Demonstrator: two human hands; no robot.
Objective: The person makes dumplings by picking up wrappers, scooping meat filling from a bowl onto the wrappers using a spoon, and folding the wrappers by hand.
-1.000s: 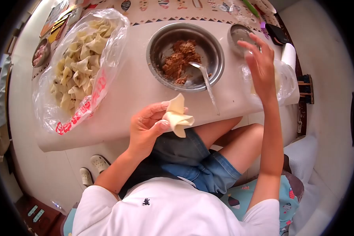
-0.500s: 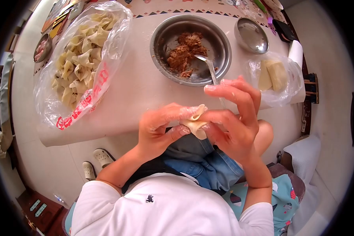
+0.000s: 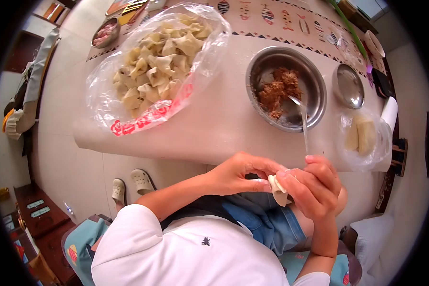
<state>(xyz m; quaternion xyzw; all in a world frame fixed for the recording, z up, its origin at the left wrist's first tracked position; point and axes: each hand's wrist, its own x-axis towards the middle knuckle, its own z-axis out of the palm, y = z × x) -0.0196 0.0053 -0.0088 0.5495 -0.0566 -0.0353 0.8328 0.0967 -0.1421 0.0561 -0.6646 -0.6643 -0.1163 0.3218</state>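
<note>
A folded, pale wonton (image 3: 278, 192) is between my two hands, just off the front edge of the table. My left hand (image 3: 240, 174) reaches in from the left, its thumb and fingers pinching the wonton's near side. Curled around the other side, my right hand (image 3: 319, 190) presses it with thumb and forefinger; part of the wrapper is hidden by these fingers. Beyond them stands a steel bowl (image 3: 252, 95) of brown minced filling (image 3: 281, 88). A spoon (image 3: 304, 119) leans in the bowl, its handle pointing towards my right hand.
A clear plastic bag (image 3: 100, 102) at the left holds many folded wontons (image 3: 164, 59). On the right lie a stack of wrappers (image 3: 364, 136) in plastic and a small metal bowl (image 3: 350, 86). A little bowl of pinkish food (image 3: 105, 33) sits at the far left.
The view has turned, so the table things appear further right. Both hands stay on the wonton; my right hand's raised fingers have curled in, and the wrapper looks more tightly folded.
</note>
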